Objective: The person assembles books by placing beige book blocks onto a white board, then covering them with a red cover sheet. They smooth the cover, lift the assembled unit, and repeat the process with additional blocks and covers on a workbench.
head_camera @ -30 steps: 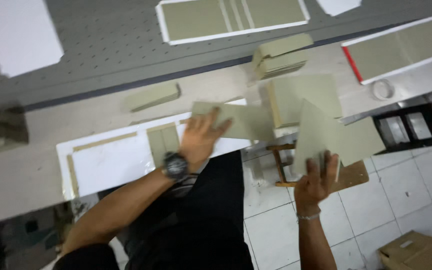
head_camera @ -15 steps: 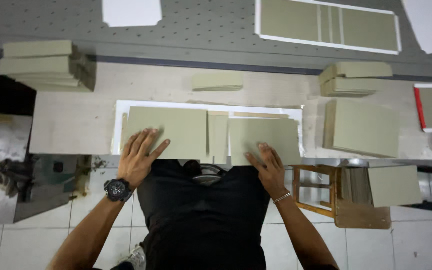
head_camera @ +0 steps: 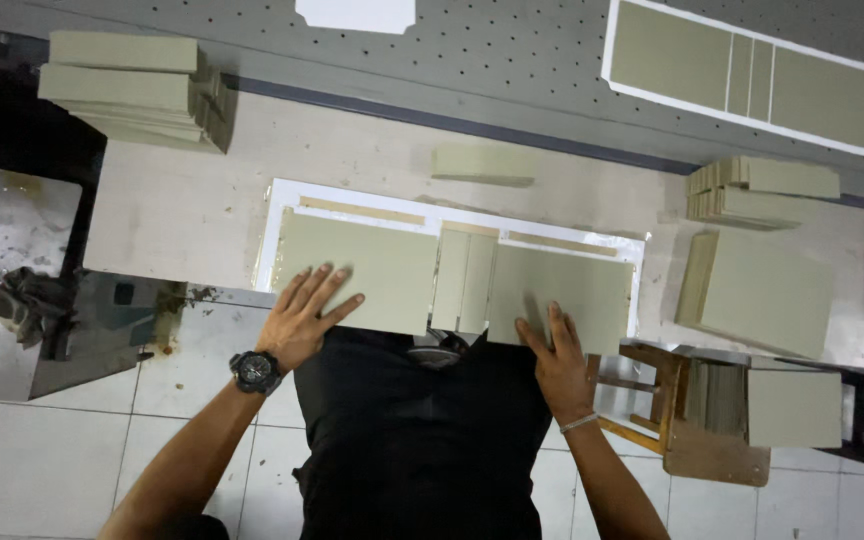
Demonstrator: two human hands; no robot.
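Two olive boards (head_camera: 357, 268) (head_camera: 562, 292) on white sheet (head_camera: 282, 195) at tabletop's near edge, left hand (head_camera: 302, 318) and right hand (head_camera: 555, 357) flat, fingers spread, one on each.

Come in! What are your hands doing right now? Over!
Left hand flat on left grey board. Right hand flat on right grey board. Narrow strips between them. Nothing in the way.

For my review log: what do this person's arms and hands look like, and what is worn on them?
Both forearms are bare, with no sleeves or gloves in view. The left hand has a chunky black wristwatch with a round face on its wrist. The right hand has a thin, pale bracelet on its wrist. No rings can be made out.
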